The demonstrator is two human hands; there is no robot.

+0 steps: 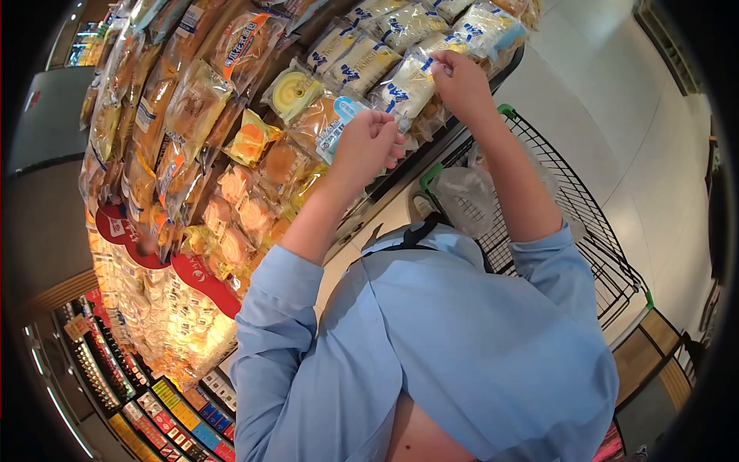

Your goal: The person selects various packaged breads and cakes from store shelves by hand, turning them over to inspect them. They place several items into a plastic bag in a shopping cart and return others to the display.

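Head view: the right hand [460, 83] narrowly pinches the upper end of a white packet [403, 87] near the shelf edge [442, 137]; the left hand [368, 145] curls by its lower end; whether that hand grips cannot be told; light pressure at both ends would likely avoid crushing.

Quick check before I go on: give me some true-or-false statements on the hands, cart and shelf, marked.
1. The right hand is at the white packets with blue print. True.
2. The left hand is down inside the wire cart. False: it is over the shelf packets, by one with a blue label.
3. A clear plastic bag shows at the cart. True.
4. The cart stands on the person's left. False: it is on the right.
5. The shirt is blue. True.
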